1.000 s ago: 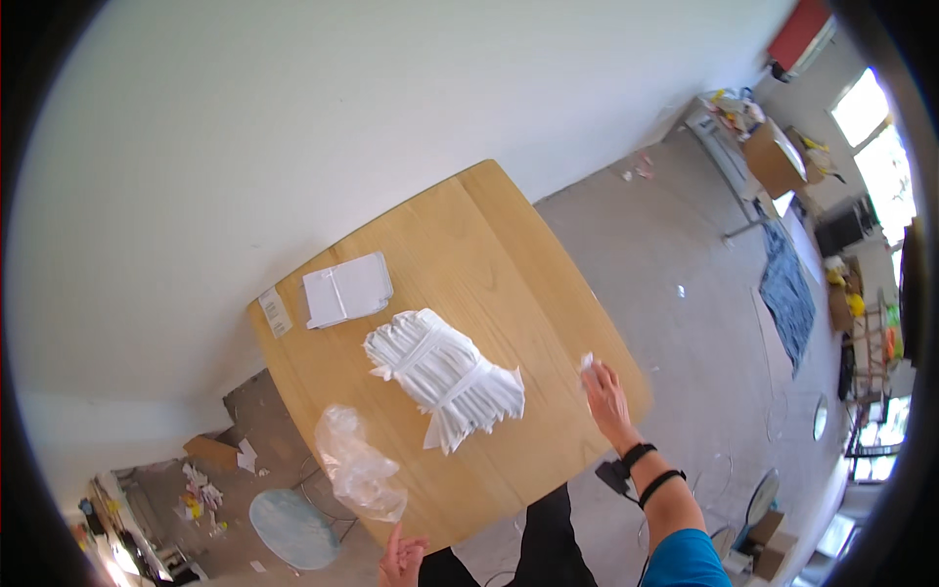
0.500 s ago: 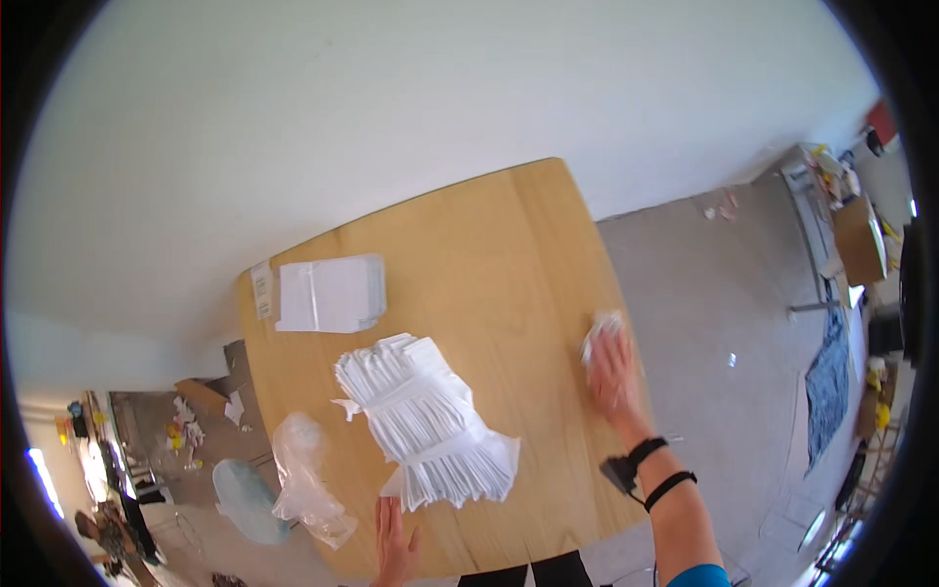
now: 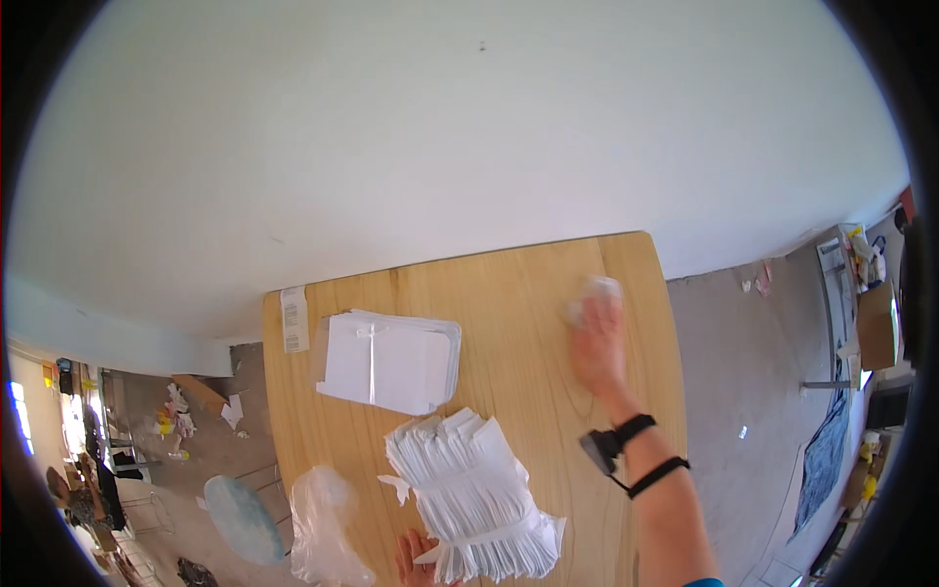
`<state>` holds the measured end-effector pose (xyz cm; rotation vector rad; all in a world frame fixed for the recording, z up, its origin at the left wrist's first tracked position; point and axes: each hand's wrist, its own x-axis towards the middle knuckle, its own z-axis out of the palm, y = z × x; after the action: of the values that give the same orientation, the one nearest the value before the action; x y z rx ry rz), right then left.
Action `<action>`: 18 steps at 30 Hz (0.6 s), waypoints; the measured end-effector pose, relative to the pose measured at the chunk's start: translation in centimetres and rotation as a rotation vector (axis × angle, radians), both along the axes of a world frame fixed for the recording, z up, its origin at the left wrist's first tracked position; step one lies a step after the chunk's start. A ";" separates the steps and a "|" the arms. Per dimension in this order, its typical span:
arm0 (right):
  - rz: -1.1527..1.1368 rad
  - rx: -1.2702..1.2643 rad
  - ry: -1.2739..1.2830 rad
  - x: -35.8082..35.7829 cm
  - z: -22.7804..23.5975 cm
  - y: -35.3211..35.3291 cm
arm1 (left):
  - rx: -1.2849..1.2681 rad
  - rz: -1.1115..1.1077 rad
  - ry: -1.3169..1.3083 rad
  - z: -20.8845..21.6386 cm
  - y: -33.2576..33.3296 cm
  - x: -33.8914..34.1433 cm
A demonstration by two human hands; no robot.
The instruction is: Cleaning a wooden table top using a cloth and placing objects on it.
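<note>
My right hand (image 3: 599, 342) presses a crumpled white cloth or tissue (image 3: 604, 287) against the wooden table (image 3: 509, 323) near its right side. Motion blurs the fingers a little. Black straps with a small dark device circle that wrist. At the lower edge, my left hand (image 3: 413, 563) rests on the table against the left side of a bundle of folded white sheets (image 3: 474, 494). Its fingers are stretched out and partly cut off by the frame. White bands wrap the bundle. Beyond it lies a stack of flat white cards or envelopes (image 3: 396, 362), tied with a thin white strip.
A clear plastic bag (image 3: 328, 533) lies at the table's left edge. Printed paper labels (image 3: 294, 319) sit at the far left corner. The wall (image 3: 469, 147) meets the table's far edge. A round stool (image 3: 243, 519) stands left; a cardboard box (image 3: 876, 328) is at far right.
My right hand has slid the white cloth away from me and to the left across the tabletop. My left hand stays low beside the bundle. The whole view has shifted upward.
</note>
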<state>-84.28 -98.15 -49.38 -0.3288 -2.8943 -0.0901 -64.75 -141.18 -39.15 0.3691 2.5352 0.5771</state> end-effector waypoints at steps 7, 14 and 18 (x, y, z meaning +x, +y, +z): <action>0.574 -0.384 0.024 -7.6 2.3 -7.4 | -0.029 -0.042 -0.098 1.6 -0.6 -1.7; 0.553 -0.060 -0.060 -11.8 2.6 -9.1 | -0.051 -0.181 -0.064 1.6 0.3 -2.4; 0.589 -0.272 0.012 -9.6 2.9 -5.7 | 0.059 -0.205 0.131 0.4 -2.1 -1.3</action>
<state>-93.92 -103.87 -46.45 0.4822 -2.8586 0.4015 -66.04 -143.31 -38.78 0.7002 2.5662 0.5660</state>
